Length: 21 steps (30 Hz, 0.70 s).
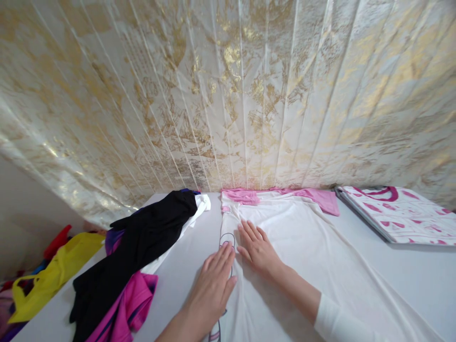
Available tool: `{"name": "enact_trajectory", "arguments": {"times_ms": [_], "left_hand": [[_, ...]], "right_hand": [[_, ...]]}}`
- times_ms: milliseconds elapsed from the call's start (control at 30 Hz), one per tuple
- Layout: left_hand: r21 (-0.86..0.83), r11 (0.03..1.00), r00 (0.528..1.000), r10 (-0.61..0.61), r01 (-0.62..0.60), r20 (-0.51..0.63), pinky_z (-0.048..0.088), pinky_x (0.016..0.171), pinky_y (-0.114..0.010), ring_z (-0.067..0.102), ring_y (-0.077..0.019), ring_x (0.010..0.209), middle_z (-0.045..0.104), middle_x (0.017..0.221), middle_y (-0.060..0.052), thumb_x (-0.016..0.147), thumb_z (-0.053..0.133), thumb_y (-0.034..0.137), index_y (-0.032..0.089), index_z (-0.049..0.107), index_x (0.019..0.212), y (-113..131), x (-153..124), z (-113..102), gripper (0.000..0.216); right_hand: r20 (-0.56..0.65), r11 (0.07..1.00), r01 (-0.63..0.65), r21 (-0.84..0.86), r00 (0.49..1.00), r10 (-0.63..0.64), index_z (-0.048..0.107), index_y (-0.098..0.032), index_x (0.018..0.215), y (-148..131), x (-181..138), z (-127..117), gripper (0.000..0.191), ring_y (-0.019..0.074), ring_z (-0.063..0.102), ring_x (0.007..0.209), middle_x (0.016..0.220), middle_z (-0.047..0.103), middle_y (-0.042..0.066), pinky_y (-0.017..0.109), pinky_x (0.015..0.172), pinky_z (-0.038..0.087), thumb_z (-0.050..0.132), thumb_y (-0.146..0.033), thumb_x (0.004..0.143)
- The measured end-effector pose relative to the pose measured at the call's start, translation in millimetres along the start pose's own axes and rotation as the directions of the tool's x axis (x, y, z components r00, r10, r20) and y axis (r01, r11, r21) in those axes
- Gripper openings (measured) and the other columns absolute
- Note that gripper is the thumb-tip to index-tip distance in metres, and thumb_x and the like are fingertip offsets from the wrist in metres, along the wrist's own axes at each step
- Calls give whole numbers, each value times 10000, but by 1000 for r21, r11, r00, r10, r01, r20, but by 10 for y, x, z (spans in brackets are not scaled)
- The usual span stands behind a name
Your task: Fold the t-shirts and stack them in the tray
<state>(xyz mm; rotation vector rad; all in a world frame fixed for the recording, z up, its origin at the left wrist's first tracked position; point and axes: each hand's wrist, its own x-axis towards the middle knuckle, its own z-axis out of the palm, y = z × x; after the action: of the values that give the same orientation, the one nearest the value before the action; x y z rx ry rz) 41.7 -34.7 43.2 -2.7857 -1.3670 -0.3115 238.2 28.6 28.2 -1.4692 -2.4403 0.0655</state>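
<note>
A white shirt (295, 237) with pink sleeves lies spread on the table, its left side folded inward so that a strip of dark-lined print shows along that edge. My left hand (215, 275) rests flat on this folded edge, fingers stretched out and pointing away from me. Just right of it, my right hand (258, 249) presses flat on the white cloth with its fingers a little apart. Neither hand grips anything. The pink sleeve cloth (313, 197) lies at the far end, by the curtain. The shirt's near end runs out of the picture.
Black clothing (142, 247), a magenta garment (128, 306) and white cloth lie heaped on the table's left. Beyond the left edge is a yellow bag-like item (59, 266) among other cloth. Folded garments (409, 216) are stacked at right. A gold-patterned curtain (228, 95) hangs behind.
</note>
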Motion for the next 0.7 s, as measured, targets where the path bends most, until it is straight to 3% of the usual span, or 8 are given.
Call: {"name": "enact_trajectory", "arguments": {"times_ms": [100,233,367,533,633,700], "left_hand": [[71,997,1000,-5,5,-7,329,1093,-423,237,-253,1430,256,1551,-123,1010,341,438,164,221,1506,-50,88,50,579],[192,981,997,8,7,-80,324,1080,-387,243,-254,1427,244,1556,-120,995,375,470,182,191,1516,-56,-26,102,623],[313,950,981,65,-5,-183,332,1051,-349,304,-254,1401,313,1531,-122,972,420,446,158,208,1514,13,-121,97,649],[405,913,941,183,-54,-287,360,1008,-326,435,-249,1316,483,1420,-153,961,373,519,66,160,1514,111,-228,250,747],[433,900,924,208,-53,-320,369,998,-310,497,-222,1260,562,1350,-131,975,358,441,59,185,1509,91,-371,399,679],[427,904,923,192,-34,-333,369,997,-288,510,-190,1250,576,1344,-88,978,352,306,114,284,1487,101,-480,452,549]], "right_hand": [[-54,996,13,-87,998,-18,350,-159,1472,136,-429,13,584,260,250,1429,1550,272,90,438,1117,271,365,-464,975],[-150,982,16,-189,988,-45,316,-170,1487,178,-839,37,627,269,274,1419,1543,296,91,442,1088,289,374,-507,961],[-237,967,41,-251,966,-102,287,-144,1493,-18,-896,99,706,307,287,1407,1532,321,117,480,1058,296,436,-519,914],[-334,941,114,-317,916,-224,381,-95,1438,-191,-933,348,744,331,386,1340,1459,442,157,458,1014,328,464,-567,869],[-300,936,178,-303,915,-271,406,-136,1428,-165,-1065,429,662,295,446,1299,1424,498,125,390,986,369,495,-488,874],[-174,953,218,-212,951,-257,416,-171,1426,-130,-1109,338,631,279,451,1301,1446,474,108,358,978,392,540,-401,852]]}}
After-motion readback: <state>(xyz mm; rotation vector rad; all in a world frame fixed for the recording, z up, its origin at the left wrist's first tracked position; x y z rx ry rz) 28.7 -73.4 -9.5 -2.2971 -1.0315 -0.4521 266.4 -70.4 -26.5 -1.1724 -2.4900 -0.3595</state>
